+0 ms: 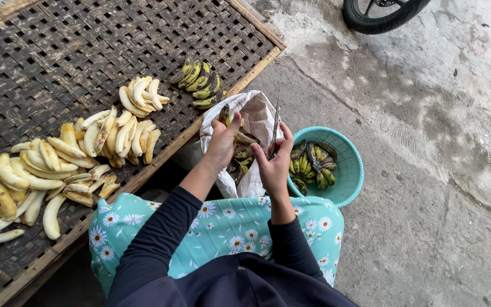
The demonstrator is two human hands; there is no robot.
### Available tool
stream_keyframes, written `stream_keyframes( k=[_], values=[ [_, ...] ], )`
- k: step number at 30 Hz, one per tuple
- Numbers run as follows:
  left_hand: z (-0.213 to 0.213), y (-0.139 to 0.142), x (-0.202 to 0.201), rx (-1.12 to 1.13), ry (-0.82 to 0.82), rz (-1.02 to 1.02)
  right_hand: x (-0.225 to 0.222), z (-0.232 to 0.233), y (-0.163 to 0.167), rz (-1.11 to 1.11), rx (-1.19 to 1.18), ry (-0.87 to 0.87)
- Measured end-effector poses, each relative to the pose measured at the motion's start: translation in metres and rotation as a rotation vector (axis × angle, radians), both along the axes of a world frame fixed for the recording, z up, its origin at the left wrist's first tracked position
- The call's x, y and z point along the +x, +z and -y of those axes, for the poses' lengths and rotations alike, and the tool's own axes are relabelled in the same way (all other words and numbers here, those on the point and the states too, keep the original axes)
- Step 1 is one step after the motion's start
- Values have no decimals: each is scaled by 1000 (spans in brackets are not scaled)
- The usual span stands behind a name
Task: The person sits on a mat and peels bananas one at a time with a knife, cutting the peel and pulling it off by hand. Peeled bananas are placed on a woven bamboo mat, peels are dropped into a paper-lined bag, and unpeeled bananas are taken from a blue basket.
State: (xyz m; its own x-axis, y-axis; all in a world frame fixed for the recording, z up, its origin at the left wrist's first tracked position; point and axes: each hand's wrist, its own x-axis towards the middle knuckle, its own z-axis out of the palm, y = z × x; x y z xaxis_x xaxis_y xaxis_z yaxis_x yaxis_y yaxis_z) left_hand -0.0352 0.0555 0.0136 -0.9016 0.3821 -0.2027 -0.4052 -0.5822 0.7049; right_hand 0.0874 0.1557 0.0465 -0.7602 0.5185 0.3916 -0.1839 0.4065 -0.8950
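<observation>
Banana: a dark-skinned banana (225,115) is held upright above the open sack, between the person's knees and the tray edge.
Left hand: the left hand (221,143) has its fingers closed round the banana's lower part; the thumb lies along the fruit.
Right hand: the right hand (274,162) has its fingers closed on the handle of a knife (274,125); the blade points up and away, just beside the banana.
Sack: a white sack (257,113) stands open under both hands, with dark peel inside.
Basket: a teal plastic basket (348,165) touches the sack on the right; it holds green-black unpeeled bananas.
Tray: a dark woven bamboo tray (58,51) with a pale wooden rim lies to the left.
Peeled fruit: peeled bananas (41,170) lie on the tray in loose heaps, pale yellow to cream.
Unpeeled bunch: a green bunch (202,82) lies at the tray's near corner, just beside the sack.
Lap: a teal cloth (223,227) with white daisies covers the knees; sleeves are dark.
Ground: rough grey concrete (427,199), stained pale in patches, outdoors.
Tyre: a black tyre (379,14) shows at the top edge, well apart from the basket.
</observation>
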Motion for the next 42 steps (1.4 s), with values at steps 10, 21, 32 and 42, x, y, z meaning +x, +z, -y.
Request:
stream_keyframes(
  k=[10, 21, 32, 42],
  values=[
    [11, -48, 29, -227, -8, -142, -6, 1, -8, 32, 32, -125],
    [50, -17, 35, -871, 285, -875, -10, 1, -22, 177, 9, 271],
    [47, 6, 47, -849, 132, -939, 1, 28, 16, 124, 324, 254],
    [51, 9, 50, -841, 14, -986, 6, 30, 24, 148, 324, 253]
  ],
)
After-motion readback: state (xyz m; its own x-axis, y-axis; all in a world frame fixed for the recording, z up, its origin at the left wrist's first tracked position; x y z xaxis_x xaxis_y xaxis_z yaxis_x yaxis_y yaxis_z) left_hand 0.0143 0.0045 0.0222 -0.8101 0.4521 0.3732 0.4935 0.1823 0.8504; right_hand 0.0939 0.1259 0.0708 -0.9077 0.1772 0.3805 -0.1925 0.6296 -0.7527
